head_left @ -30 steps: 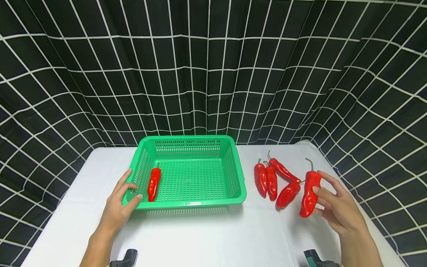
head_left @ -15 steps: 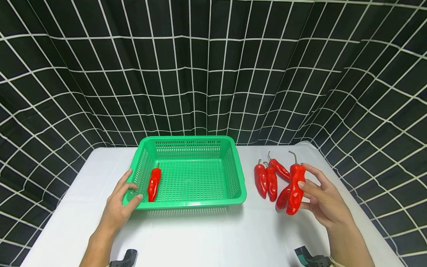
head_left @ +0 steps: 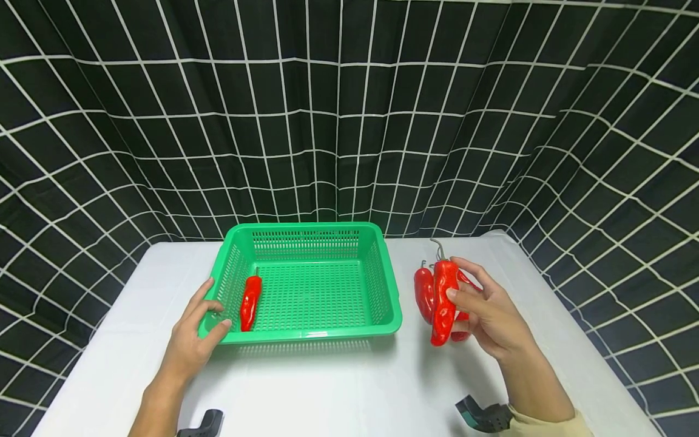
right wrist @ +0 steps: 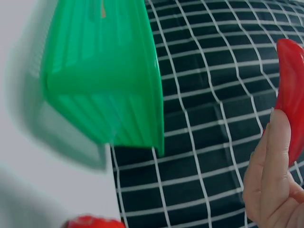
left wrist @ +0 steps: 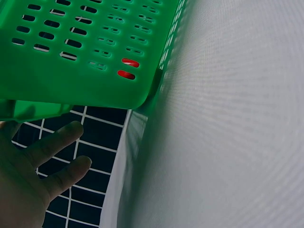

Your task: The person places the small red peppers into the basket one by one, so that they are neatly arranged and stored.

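Looking from largest to smallest, I start with the white cloth-covered table [head_left: 338, 388], then the green perforated plastic basket [head_left: 311, 335] standing toward its far left. My left hand [head_left: 191, 340] rests at the basket's near left corner, fingers straight and slightly spread, thumb against the rim, steadying it rather than gripping. One smooth red chilli pepper [head_left: 250, 302] lies inside along the left wall, stem pointing far.

My right hand [head_left: 488, 315] pinches a long red pepper with a curled grey stem [head_left: 444, 294], thumb and fingers clamped on its middle, holding it upright just clear of the table, right of the basket. Behind it the loose red peppers on the cloth [head_left: 423, 293] lie near together, partly hidden by the held one.

I judge the carry is under way. To do it well, I would lift high enough to clear the basket's right wall, keep the pinch centred so the pepper does not swing, and lower it onto bare mesh right of the pepper already there, with the left hand bracing the corner against sliding.
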`<state>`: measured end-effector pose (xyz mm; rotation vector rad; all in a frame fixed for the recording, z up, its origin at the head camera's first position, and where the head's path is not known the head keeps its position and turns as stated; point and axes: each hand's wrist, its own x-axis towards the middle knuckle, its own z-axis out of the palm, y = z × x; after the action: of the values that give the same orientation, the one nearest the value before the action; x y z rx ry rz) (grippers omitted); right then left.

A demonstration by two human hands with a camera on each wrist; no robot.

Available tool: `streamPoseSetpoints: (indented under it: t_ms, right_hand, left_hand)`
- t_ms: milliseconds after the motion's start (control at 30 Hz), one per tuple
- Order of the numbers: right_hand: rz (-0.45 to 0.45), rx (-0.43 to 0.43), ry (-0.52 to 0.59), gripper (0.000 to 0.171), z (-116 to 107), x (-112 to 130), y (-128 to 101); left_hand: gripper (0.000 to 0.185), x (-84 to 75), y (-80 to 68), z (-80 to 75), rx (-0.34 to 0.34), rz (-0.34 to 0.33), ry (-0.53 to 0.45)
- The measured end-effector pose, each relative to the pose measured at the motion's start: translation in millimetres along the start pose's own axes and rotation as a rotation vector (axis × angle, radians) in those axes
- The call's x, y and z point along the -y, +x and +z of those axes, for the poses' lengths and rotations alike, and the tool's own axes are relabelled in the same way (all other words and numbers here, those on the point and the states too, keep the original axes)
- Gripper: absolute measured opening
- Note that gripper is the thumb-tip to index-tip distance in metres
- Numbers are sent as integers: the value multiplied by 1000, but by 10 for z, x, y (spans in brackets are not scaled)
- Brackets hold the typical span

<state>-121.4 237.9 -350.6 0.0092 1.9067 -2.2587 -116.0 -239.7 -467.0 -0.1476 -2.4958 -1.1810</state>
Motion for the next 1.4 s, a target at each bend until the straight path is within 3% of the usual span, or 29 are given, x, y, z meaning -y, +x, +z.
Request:
streamPoseSetpoints:
  t_ms: [500,1000,1400]
  right_hand:
    - [-4,66,41,64,409,-76,216]
    - [55,103,19,67,810,-229,432]
    - [88,97,-16,60,1045,-336,631]
  left_hand:
    - [15,-32,3,12,16,-14,-15]
    - [15,-28,-12,-10,11,1,-19]
    - [15,-32,-6,-12,13,6,-34]
